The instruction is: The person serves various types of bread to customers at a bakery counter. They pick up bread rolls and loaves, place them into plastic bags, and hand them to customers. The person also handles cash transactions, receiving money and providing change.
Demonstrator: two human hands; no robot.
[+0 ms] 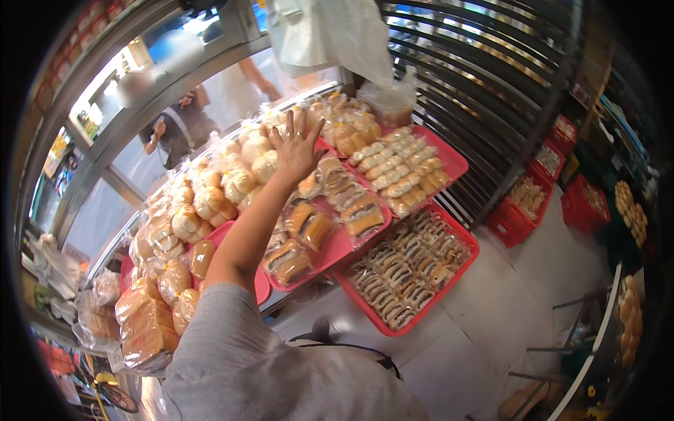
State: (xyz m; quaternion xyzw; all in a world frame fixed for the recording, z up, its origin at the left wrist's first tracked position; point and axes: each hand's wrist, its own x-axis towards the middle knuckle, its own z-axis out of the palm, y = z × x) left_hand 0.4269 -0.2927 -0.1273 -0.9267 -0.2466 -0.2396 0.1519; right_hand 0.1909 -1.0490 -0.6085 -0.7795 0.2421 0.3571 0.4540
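Note:
My left hand [298, 149] stretches out over the bread display, palm down with its fingers spread and nothing in them. Beneath and around the fingertips are clear bags of round buns [256, 144]; I cannot tell whether the hand touches them. Just below the wrist lies a pink tray [330, 263] of wrapped filled rolls [309, 226]. To its right, another pink tray [453, 156] carries rows of small wrapped rolls [400, 168]. My left forearm crosses above the bagged bread. My right hand is out of the picture.
A red crate [388, 332] of wrapped filled breads sits lower, right of the display. Bagged loaves [147, 323] are at the near left. White plastic bags [330, 35] hang by a dark slatted panel [484, 77]. More red crates [516, 228] stand at right. People are beyond the glass.

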